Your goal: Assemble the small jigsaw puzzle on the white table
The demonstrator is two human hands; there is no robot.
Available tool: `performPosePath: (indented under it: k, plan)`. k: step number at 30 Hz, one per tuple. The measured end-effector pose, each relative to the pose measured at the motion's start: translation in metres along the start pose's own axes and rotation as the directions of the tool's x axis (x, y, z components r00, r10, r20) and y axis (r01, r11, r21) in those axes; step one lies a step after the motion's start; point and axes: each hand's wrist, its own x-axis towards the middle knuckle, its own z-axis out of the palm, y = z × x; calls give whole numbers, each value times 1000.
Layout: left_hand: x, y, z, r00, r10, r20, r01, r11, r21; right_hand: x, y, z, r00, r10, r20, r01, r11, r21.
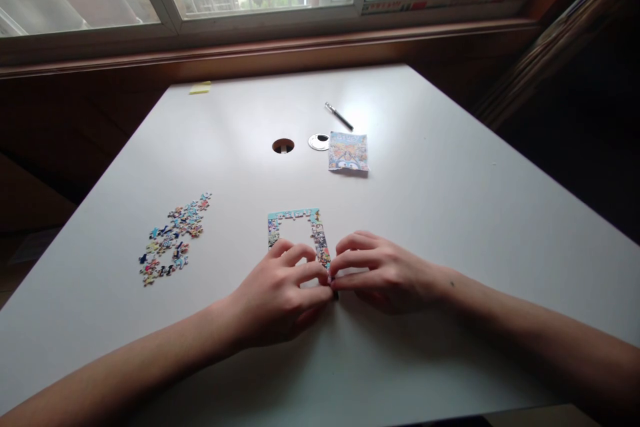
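Observation:
A partly joined jigsaw border (320, 235) lies on the white table, its top and right sides showing and the tabletop bare inside it. My left hand (295, 280) covers the lower left of the border, thumb and index finger closed at its lower right corner. From the other side, my right hand (375, 270) meets it there, its fingertips pinched at the same corner. A small dark bit of puzzle shows just below the fingertips; the fingers hide most of what they hold. Left of the border lies a loose heap of jigsaw pieces (173, 240).
Beyond the border, a printed picture sheet (349, 152) overlaps a round metal cover (318, 141). A dark pen (339, 117) lies behind it, and a cable hole (283, 146) opens in the table (440, 180). A yellow sticky note (200, 87) is at the far left edge, below the window.

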Motion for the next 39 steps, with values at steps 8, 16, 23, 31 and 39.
performPosePath:
  k: [8, 16, 23, 31, 39]
  plan:
    - [-2, 6, -1, 997, 77, -15, -74, 986, 148, 0, 1, 0, 1000, -20, 1, 20, 1000, -21]
    - [0, 6, -2, 996, 91, -19, -86, 981, 175, 2, -2, 0, 999, -34, 0, 34, 998, -61]
    - [-1, 6, -1, 994, 102, -28, -96, 978, 183, 3, -2, 0, 998, -62, -11, 61, 994, -95]
    - [-1, 8, -1, 996, 88, -17, -83, 977, 198, 4, -3, -2, 999, -51, 11, 51, 995, -88]
    - [-1, 8, -2, 999, 48, -6, -45, 978, 203, 5, -4, -6, 996, -16, 86, 26, 993, -114]
